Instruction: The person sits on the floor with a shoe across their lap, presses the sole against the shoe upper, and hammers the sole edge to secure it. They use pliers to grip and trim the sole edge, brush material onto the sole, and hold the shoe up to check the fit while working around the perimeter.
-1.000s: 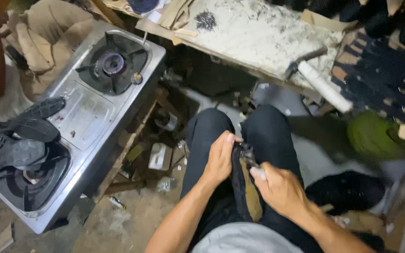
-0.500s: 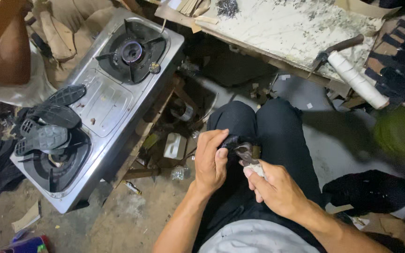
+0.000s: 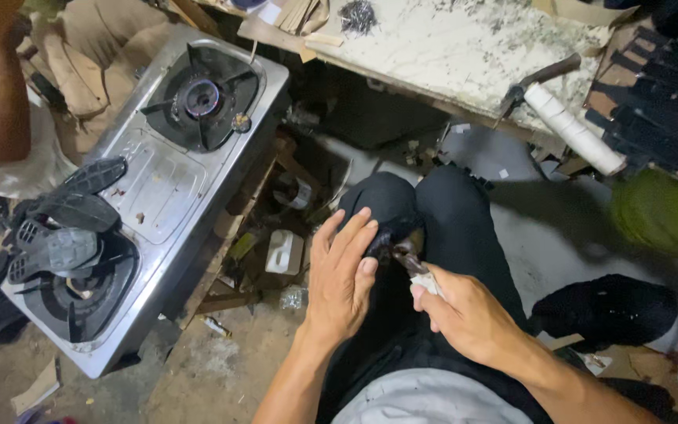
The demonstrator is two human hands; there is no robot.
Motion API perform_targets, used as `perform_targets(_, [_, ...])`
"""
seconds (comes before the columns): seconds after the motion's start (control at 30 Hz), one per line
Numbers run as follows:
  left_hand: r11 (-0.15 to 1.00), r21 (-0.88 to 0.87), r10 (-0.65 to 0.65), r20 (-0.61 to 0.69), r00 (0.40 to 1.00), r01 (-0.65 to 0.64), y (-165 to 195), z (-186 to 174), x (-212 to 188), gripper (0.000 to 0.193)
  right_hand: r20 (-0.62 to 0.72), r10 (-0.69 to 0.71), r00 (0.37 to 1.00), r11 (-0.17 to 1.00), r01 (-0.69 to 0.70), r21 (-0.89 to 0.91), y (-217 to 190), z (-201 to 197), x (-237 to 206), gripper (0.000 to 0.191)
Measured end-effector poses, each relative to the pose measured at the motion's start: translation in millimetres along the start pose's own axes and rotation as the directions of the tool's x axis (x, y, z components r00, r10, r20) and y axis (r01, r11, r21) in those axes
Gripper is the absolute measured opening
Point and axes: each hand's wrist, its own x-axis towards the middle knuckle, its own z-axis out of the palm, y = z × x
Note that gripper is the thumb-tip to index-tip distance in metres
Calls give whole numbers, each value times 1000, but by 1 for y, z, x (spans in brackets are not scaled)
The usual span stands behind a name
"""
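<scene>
While a speckled tabletop is filling the upper frame, the left hand is pressing spread fingers on a dark piece; the right hand is pinching a small tool.

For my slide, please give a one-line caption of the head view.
Seated person's left hand presses a dark piece on the knee; right hand works it with a small tool.

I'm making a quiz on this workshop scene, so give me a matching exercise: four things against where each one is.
Things:
1. left hand
2. black shoe soles
3. white roll
4. pile of small nails

Places:
A. far left part of the stone slab
B. right edge of the slab, beside the hammer
C. on the stove's near burner
D. on the person's knee

Pairs: 1-D, 2-C, 3-B, 4-A
</scene>
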Motion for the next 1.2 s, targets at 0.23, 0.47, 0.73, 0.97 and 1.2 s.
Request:
perform_targets(0.23, [982, 187, -31, 115, 993, 9, 18, -10, 0, 38, -39, -436, 899, 866, 407, -291, -14, -18, -19, 36])
perform_targets(0.47, [990, -82, -105, 77, 991, 111, 16, 2, -8, 41, -44, -544, 838, 617, 364, -698, -9, -5, -19, 68])
perform_targets(0.73, [952, -86, -298, -31, 954, 294, 18, 8, -4, 37, -177, -746, 642, 562, 465, -684, 21, 35, 16, 63])
perform_targets(0.97, [859, 37, -511, 38, 859, 510, 43, -9, -3, 40, -186, -737, 650, 584, 475, -658, 29, 44, 16, 66])
perform_targets(1.2, [834, -282, -471, 87, 878, 475, 43, 2, -6, 30, -192, -689, 699, 658, 493, -569, 24, 40, -1, 61])
